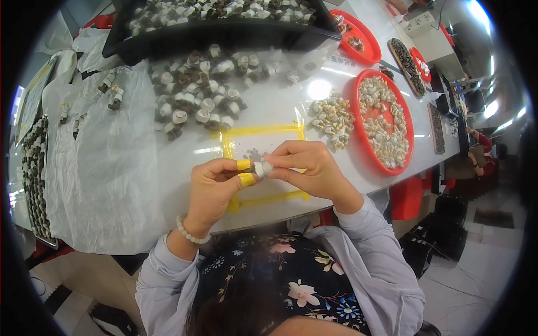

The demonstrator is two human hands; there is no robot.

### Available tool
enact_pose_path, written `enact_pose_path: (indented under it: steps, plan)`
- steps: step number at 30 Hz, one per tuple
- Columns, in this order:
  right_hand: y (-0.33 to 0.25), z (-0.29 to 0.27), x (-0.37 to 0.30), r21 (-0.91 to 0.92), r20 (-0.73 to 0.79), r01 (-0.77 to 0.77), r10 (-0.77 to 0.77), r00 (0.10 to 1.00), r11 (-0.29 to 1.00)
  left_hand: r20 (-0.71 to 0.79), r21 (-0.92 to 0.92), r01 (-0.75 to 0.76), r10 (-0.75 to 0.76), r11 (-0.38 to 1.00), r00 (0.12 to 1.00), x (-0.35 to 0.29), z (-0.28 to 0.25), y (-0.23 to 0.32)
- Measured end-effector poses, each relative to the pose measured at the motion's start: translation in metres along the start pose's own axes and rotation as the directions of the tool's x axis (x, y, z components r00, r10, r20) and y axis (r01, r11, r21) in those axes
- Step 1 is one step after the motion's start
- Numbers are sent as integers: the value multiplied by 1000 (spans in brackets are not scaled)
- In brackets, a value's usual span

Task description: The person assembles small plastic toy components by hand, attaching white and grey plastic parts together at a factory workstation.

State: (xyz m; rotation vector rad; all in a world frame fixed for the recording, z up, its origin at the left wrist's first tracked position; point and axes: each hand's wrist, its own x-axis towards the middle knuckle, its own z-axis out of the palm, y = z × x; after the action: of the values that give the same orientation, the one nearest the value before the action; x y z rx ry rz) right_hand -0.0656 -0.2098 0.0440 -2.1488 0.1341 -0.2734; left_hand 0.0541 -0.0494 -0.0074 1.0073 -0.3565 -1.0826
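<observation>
Between my two hands is a small brown-and-white figurine (260, 169), above a patch of table framed with yellow tape (263, 131). My left hand (212, 183), yellow tape wrapped round its thumb and forefinger, pinches the brown end. The fingers of my right hand (315, 169) are closed at the white end; whether they also hold a separate small piece is hidden. Beyond the frame lies a loose heap of brown-and-white figurine pieces (204, 95). To the right, small cream-and-yellow pieces (333, 119) lie in a pile beside a red round tray (360, 126) of similar pieces.
A black bin (224, 47) full of pieces stands at the back. On the left, a few finished-looking figurines (116, 98) lie on a white plastic sheet (106, 185), beside a tray packed with figurines (35, 185). Another red tray (367, 53) is far right; a person (487, 157) sits farther off.
</observation>
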Motion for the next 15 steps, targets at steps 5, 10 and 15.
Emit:
enact_pose_path:
  steps: [5, 10, 15]
  plan:
    - [1, -1, 6, -57, 31, 2, -1, 1000, 998, -40, 53, -41, 43, 998, 998, 2, -1, -4]
    - [4, -14, 4, 14, 108, 16, -18, 994, 1000, -41, 116, -97, 103, 988, 994, -15, 11, 5]
    - [30, -24, -11, 203, -41, -102, 112, 993, 974, -53, 203, -318, 335, 926, 941, -85, 13, 41]
